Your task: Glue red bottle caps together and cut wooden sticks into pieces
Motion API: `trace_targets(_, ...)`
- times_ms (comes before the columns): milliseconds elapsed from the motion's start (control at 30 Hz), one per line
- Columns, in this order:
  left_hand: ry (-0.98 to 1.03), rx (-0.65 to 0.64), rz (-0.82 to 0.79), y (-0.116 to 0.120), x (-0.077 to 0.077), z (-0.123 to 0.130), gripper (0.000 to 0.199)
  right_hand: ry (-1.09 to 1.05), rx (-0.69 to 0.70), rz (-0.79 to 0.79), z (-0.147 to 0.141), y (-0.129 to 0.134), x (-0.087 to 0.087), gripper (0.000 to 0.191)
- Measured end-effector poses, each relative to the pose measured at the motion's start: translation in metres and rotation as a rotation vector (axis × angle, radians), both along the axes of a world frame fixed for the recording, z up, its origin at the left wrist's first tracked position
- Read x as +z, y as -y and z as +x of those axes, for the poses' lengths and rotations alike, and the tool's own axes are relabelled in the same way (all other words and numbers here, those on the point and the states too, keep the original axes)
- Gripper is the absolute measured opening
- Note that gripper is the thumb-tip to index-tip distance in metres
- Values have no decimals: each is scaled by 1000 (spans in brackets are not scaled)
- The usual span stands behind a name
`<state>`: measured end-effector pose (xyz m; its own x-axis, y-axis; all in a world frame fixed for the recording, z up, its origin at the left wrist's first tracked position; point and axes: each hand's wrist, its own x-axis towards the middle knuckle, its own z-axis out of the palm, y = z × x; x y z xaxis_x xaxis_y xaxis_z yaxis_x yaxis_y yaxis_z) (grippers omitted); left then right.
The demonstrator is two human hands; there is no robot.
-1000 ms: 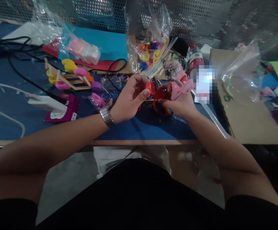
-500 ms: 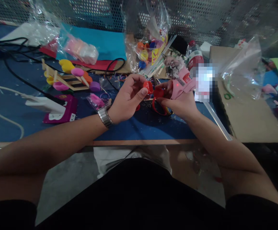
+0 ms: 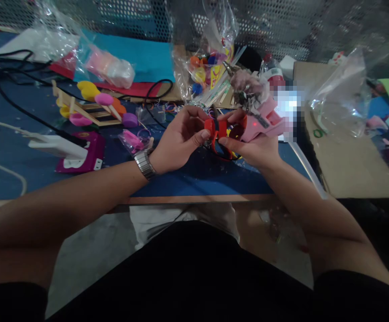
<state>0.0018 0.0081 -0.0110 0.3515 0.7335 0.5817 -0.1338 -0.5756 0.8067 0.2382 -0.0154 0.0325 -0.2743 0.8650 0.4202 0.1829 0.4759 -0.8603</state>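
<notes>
My left hand (image 3: 179, 141) is closed, pinching a small red curved piece (image 3: 209, 127) between thumb and fingers. A second red piece (image 3: 222, 129) sits in the fingers of my right hand (image 3: 260, 145), close beside the first; whether the two touch I cannot tell. The same right hand is wrapped around a pink hot glue gun (image 3: 264, 123) with a small red light lit. Its nozzle points up and to the left, and a clear glue stick (image 3: 310, 172) sticks out at its back. A red and dark loop (image 3: 226, 154) hangs below my fingers, partly hidden.
To the left stand a stick frame with coloured ovals (image 3: 94, 107) and a purple power socket (image 3: 80, 152) with plugs and cables. Behind my hands lie a bag of coloured lids (image 3: 199, 74) and a bottle (image 3: 275, 76). Cardboard (image 3: 348, 165) covers the right side.
The two red pieces have come closer together. The glue gun has turned in my right hand, so its nozzle now shows. The whole view has shifted slightly.
</notes>
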Motion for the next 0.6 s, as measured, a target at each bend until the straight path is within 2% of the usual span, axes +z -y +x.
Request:
trace_targets(200,9,-35,2,5,7,2,47,57,3,-51,1,3,-1,58)
trace_targets(333,18,-51,-24,5,7,2,46,75,30,-25,0,6,3,55)
trace_targets(600,25,-70,-55,5,6,2,48,123,-26,13,4,10,0,46)
